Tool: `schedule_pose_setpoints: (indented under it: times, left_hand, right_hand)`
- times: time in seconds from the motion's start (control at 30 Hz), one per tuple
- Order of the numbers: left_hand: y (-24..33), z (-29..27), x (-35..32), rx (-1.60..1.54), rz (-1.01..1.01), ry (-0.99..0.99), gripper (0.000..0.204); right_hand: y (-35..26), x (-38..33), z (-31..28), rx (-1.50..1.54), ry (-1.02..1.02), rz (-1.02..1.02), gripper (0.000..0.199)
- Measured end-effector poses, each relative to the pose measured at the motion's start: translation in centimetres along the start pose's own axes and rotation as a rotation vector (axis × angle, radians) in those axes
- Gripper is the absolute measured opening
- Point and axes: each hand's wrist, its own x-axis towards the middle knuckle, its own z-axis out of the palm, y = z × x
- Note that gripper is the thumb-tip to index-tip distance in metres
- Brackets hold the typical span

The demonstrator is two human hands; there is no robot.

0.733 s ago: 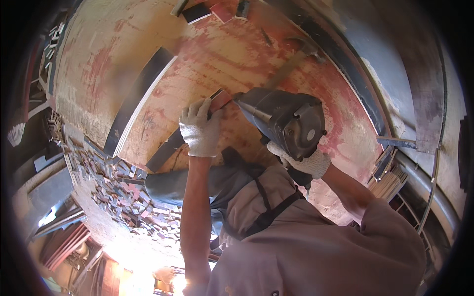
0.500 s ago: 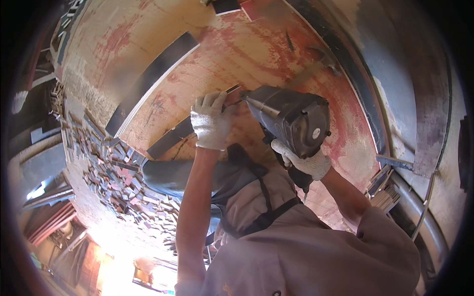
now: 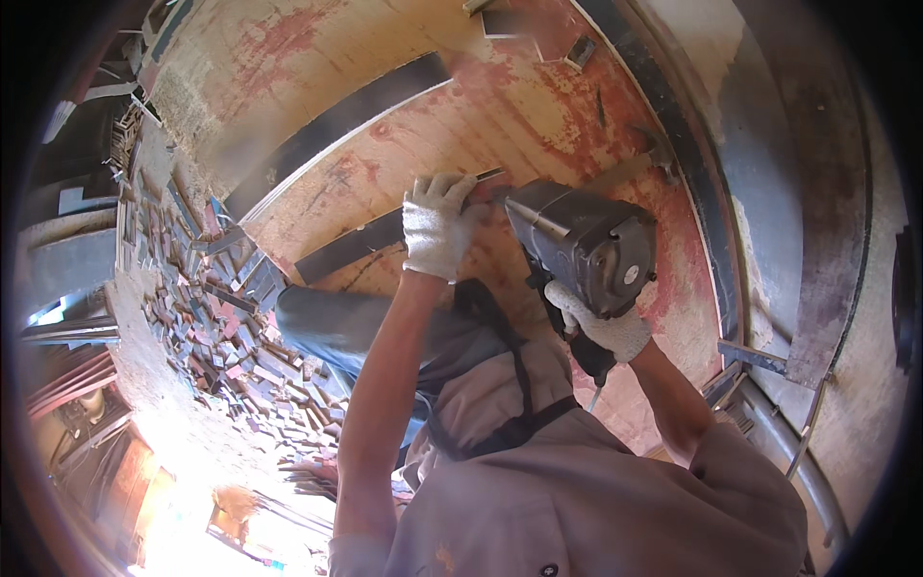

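Note:
My left hand, in a white knit glove, presses down on a dark flat metal strip that lies on a stained plywood board. My right hand, also gloved, grips the handle of a grey power tool. The tool's front end sits right beside my left fingers, at the strip's right end. My forearms and beige shirt fill the lower middle of the view.
A second, longer dark strip lies on the board farther up. A heap of several small cut metal pieces covers the ground at left. Steel bars and pipes run along the right side.
The view has shifted, so hands and tool sit lower and more to the right. Both hands keep their hold on the strip and the tool.

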Motion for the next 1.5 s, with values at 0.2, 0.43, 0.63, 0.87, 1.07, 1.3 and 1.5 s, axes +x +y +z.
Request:
schedule_pose_setpoints:
  times: [0.2, 0.43, 0.63, 0.87, 1.07, 1.3, 1.5]
  left_hand:
    - [-0.6, -2.3, -1.9, 0.133, -0.1, 0.052, 0.063]
    - [-3.4, -5.8, -1.3, 0.239, 0.102, -0.168, 0.055]
    - [0.3, -16.4, -3.7, 0.267, -0.017, -0.131, 0.059]
    - [-3.5, -20.7, -0.3, 0.435, -0.165, 0.049, 0.088]
    - [-7.5, -15.3, 8.1, 0.452, -0.018, -0.029, 0.067]
    - [-5.5, -11.3, 1.5, 0.413, 0.023, -0.178, 0.068]
    - [3.6, -4.6, 7.2, 0.165, 0.178, -0.089, 0.069]
  right_hand:
    - [-0.1, 0.6, -0.1, -0.18, 0.025, 0.083, 0.023]
    - [12.3, -3.7, -0.8, 0.495, 0.312, -0.089, 0.075]
    - [2.8, -7.2, -0.5, -0.566, 0.287, -0.285, 0.076]
    - [4.4, -7.2, -0.5, -0.639, 0.309, -0.125, 0.072]
    - [5.2, -7.5, -0.9, 0.226, 0.243, -0.148, 0.084]
    - [4.4, -7.9, -1.1, -0.025, 0.434, -0.179, 0.054]
    - [3.7, -7.9, -0.8, 0.672, 0.379, -0.126, 0.065]
